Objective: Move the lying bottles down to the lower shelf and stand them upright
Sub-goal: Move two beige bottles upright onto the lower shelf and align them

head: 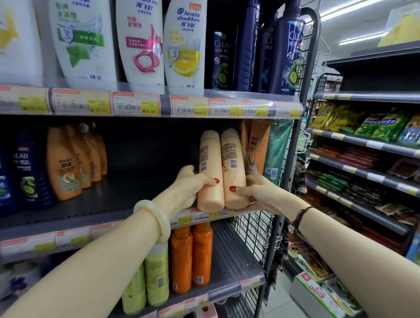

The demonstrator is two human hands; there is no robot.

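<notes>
Two pale peach bottles lie side by side on the middle shelf (pixel 122 198), their bases toward me at its front edge. My left hand (pixel 191 184) grips the left peach bottle (pixel 210 168) near its base. My right hand (pixel 255 191) grips the right peach bottle (pixel 233 164) the same way. Their caps point toward the back of the shelf. On the lower shelf (pixel 234 262) beneath stand orange bottles (pixel 191 255) and yellow-green bottles (pixel 152 278); bare ribbed shelf lies to the right of them.
Upright orange shampoo bottles (pixel 63 163) and dark blue ones (pixel 25 169) stand on the middle shelf's left. More orange bottles (pixel 258 146) stand behind the lying pair. White and navy bottles fill the top shelf. A wire side panel (pixel 256 231) closes the right end. Snack shelves (pixel 371 150) stand across the aisle.
</notes>
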